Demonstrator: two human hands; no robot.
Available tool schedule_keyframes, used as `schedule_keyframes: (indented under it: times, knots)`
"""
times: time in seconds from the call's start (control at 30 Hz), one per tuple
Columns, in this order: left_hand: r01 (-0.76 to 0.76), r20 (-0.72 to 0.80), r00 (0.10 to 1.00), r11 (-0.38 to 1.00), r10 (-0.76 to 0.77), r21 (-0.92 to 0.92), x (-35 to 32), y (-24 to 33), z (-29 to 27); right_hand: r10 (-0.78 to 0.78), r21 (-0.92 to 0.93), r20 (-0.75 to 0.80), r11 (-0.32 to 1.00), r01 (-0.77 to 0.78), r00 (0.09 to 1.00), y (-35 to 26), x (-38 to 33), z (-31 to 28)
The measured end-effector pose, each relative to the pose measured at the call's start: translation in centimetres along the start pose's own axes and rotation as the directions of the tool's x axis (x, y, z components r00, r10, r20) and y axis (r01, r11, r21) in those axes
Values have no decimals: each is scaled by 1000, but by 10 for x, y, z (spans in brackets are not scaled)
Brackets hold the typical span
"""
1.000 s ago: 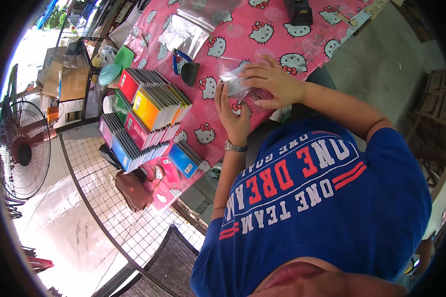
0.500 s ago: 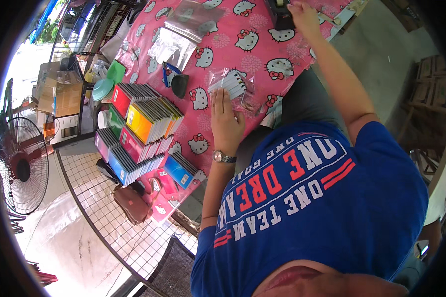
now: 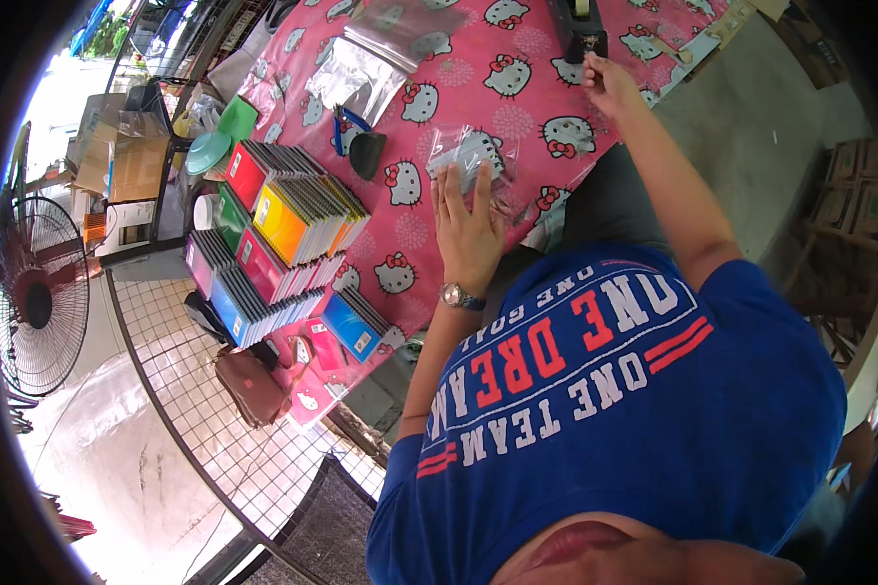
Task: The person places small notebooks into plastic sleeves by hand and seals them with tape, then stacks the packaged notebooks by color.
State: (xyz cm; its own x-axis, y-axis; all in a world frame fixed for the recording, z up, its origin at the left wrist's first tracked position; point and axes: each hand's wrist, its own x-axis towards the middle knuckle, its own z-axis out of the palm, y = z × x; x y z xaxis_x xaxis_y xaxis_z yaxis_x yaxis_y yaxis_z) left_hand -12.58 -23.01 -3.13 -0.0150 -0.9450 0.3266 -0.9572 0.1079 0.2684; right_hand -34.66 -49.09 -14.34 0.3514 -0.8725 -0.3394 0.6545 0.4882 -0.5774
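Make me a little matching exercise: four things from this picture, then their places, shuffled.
1. Left hand
2. Right hand
3. Fan
4. Brown bag

A. Below the stacked notebooks
B. By the black tape dispenser
C. At the picture's far left
D. On the clear packet

Pairs: 1-D, 2-B, 3-C, 4-A

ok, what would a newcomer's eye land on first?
Probably the bright stacked notebooks, left of centre on the pink table, and the blue shirt at lower right. Then the left hand on a clear packet, upper centre, and the right hand by the black tape dispenser, top.
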Motion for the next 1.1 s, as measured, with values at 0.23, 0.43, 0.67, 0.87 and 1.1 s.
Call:
schedule_keyframes:
  times: [0.23,0.43,0.67,0.87,1.1]
  knots:
    - [115,-30,993,991,-118,-70,-5,3,-1,343,-825,464,504,257,817,23,-78,175]
    - [93,-48,994,995,-95,-38,-1,5,0,262,-668,622,-314,675,738,50,-83,190]
    - [-66,-5,998,992,66,-108,9,-19,-25,188,-802,579,-43,595,793,43,-68,165]
    - [-22,-64,998,881,-10,-472,26,-49,-43,370,-805,592,326,496,716,53,-70,160]
    - [64,189,982,874,32,-481,40,-82,-26,41,-371,929,151,916,369,63,-105,134]
